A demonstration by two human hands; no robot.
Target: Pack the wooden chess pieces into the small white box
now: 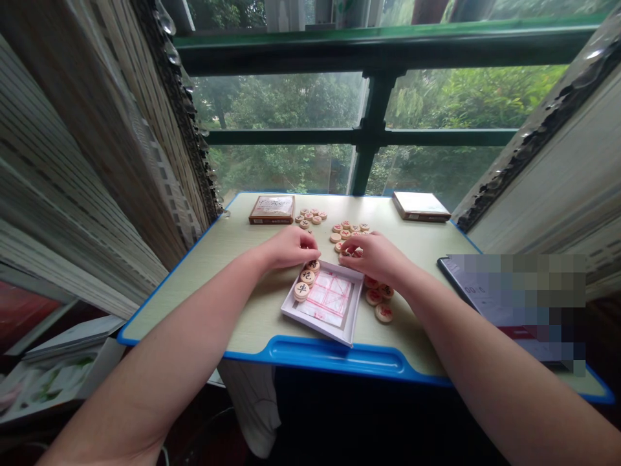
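Note:
A shallow white box lid or tray (347,330) lies tilted near the table's front, with a paper grid printed in red inside. Along its left side stand wooden Chinese chess pieces (301,292) with black characters, some stacked. My left hand (294,248) is at the tray's far left corner, fingers curled in a pinch just above the farthest black piece (313,265); what they grip is hidden. Just past the far right corner, my right hand (369,251) has its fingers closed round a piece with red marking (358,251), partly covered by the fingers.
Loose chess pieces (383,313) lie right of the tray, with more clusters (317,215) behind it. A brown-edged box (272,210) is at back left, another flat box (421,206) at back right. A phone (466,285) lies at right. The table has a blue rim (334,357).

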